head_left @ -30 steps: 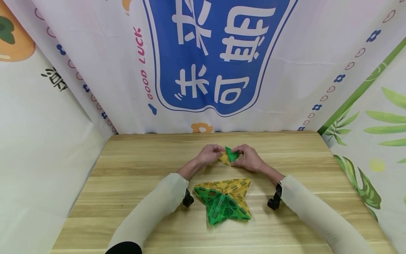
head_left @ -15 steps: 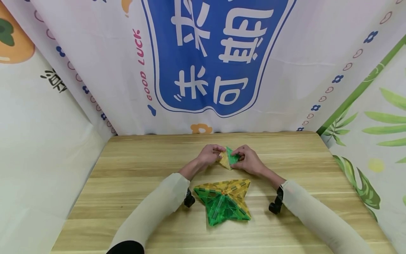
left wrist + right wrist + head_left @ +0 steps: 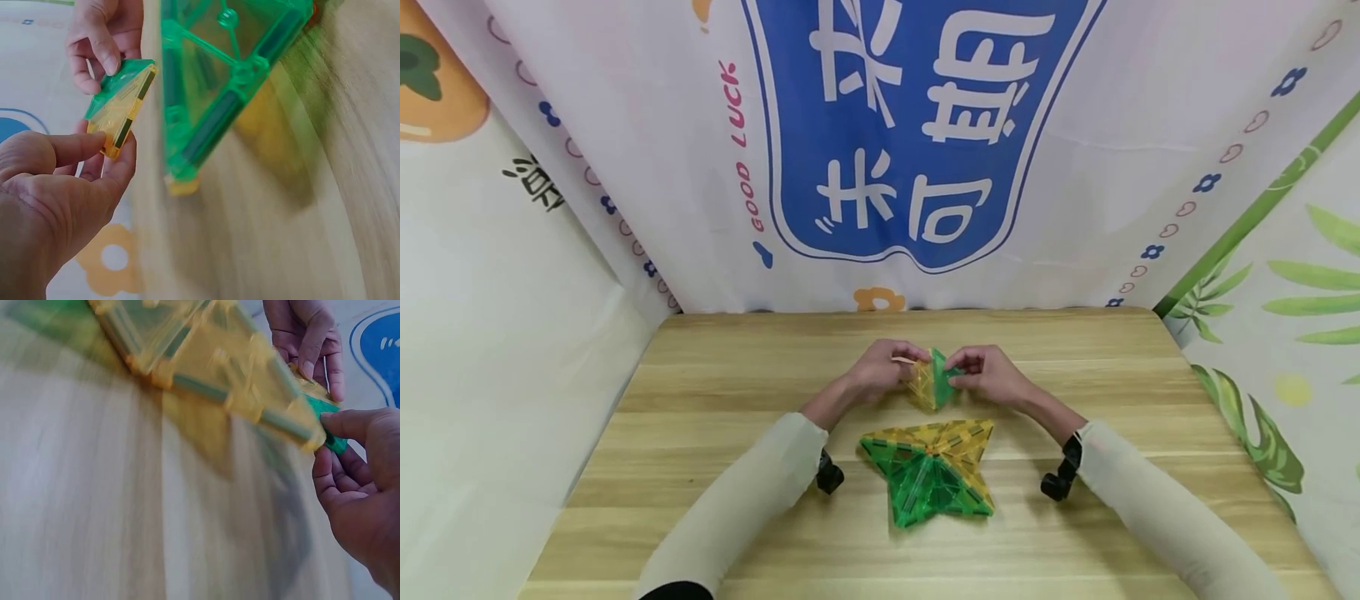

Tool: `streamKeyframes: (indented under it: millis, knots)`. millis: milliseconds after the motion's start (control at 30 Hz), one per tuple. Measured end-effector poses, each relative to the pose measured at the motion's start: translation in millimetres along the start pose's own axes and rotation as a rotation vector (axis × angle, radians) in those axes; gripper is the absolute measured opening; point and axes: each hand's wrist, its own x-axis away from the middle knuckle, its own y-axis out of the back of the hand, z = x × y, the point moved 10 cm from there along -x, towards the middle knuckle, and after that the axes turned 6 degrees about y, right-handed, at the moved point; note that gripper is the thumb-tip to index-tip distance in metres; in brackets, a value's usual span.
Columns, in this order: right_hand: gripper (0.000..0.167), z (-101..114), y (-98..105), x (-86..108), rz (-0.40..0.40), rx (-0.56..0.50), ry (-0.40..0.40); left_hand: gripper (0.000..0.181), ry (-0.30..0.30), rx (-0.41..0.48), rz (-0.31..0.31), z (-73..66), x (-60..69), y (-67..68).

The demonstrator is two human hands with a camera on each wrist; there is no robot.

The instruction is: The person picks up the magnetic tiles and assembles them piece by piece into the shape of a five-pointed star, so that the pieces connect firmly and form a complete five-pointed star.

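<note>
Over the far part of the table, my left hand pinches a translucent yellow triangular magnetic tile. My right hand pinches a green triangular magnetic tile beside it. Edge to edge, the two tiles meet at an angle, as the left wrist view also shows with the yellow tile nearest the camera. Fingers partly cover the green tile in the right wrist view. Closer to me, a star-shaped magnetic-tile build, yellow at the back and green at the front, rests on the table, touched by neither hand.
The wooden table ends at a hanging printed cloth at the back. More printed cloth hangs on the left side, with leaf-patterned cloth on the right. Each wrist wears a small black camera.
The joined pair has tilted and come slightly nearer to me, showing more of the yellow tile. My left hand has shifted a little left; both hands keep their grip. The star build stays put.
</note>
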Motion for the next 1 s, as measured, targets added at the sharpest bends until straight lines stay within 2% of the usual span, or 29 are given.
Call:
streamKeyframes:
  millis: [133, 267, 600, 800, 1000]
  knots:
    - [0.022, 9.4, -4.4, 2.6, 0.012, -0.079, -0.012, 0.038, -0.044, -0.011, 0.040, -10.6, 16.3, 4.0]
    - [0.023, 15.7, -12.9, 6.3, 0.040, -0.142, -0.022, 0.036, -0.063, 0.000, 0.067, -11.2, 29.3, 6.7]
    - [0.021, 13.5, -32.0, 25.2, 0.117, -0.153, -0.057, 0.035, 0.003, 0.105, 0.142, 18.9, 45.5, -5.1]
    - [0.023, 8.2, -37.0, 30.7, 0.123, -0.158, -0.076, 0.035, 0.036, 0.166, 0.141, 29.7, 49.6, -10.6]
    - [0.024, 7.6, -40.0, 29.8, 0.128, -0.150, -0.051, 0.035, 0.046, 0.197, 0.121, 38.1, 49.9, -11.7]
